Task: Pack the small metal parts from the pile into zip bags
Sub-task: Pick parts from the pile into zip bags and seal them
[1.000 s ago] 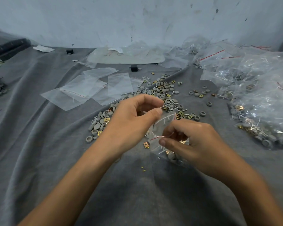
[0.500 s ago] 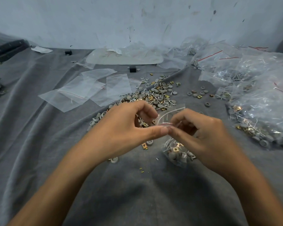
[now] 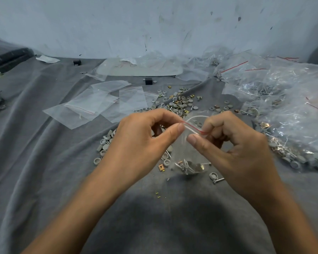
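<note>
A small clear zip bag (image 3: 190, 163) with a red seal line hangs between my hands over the grey cloth, its bottom weighted with screws, caps and gold clips. My left hand (image 3: 141, 142) pinches the left end of the seal strip between thumb and forefinger. The right end is pinched by my right hand (image 3: 233, 143). Beyond and under the hands the pile of small metal parts (image 3: 174, 104) lies spread out: grey round caps, gold clips, screws. Part of the pile is hidden behind my hands.
Several empty zip bags (image 3: 99, 105) lie flat at the middle left. A heap of filled bags (image 3: 286, 99) takes up the right side. Loose parts (image 3: 214, 176) lie near my right wrist. A small black block (image 3: 148, 81) sits at the back, and a wall rises behind the cloth.
Both hands rose and met at the top of the bag, then drew apart along the seal strip. The bag now hangs lower, with its contents settled at the bottom.
</note>
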Demonstrator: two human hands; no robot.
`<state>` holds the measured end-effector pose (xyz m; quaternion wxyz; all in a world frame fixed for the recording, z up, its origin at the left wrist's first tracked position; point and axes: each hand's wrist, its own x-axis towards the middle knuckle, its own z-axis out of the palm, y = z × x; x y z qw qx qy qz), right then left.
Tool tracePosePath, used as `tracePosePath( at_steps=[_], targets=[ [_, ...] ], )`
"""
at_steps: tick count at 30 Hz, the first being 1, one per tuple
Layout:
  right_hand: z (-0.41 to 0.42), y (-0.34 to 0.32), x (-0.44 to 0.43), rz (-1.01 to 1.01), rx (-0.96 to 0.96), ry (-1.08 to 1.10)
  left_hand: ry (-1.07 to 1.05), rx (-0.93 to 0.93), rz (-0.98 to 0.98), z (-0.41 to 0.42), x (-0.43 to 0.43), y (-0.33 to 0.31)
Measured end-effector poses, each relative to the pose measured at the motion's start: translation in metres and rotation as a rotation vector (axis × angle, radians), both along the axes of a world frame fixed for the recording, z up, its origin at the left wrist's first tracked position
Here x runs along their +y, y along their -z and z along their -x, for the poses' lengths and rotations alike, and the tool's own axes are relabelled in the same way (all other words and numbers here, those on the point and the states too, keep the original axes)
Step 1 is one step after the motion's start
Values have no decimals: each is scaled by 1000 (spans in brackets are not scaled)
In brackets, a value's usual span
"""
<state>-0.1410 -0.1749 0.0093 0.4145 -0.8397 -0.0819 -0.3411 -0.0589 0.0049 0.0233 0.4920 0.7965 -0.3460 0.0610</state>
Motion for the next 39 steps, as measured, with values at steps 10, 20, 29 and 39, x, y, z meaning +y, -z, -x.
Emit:
tracePosePath(
  at_steps=[10, 20, 29, 39],
  targets=[
    [8, -16, 1, 145, -121, 225, 34, -68, 36, 8, 2, -13],
    [8, -21, 1, 94, 34, 44, 134, -47, -17, 14, -1, -13],
    [6, -20, 2, 89, -7, 12, 132, -57, 0, 14, -2, -12],
    [9, -22, 1, 50, -19, 40, 120, -104, 8, 19, 0, -17]
  ],
)
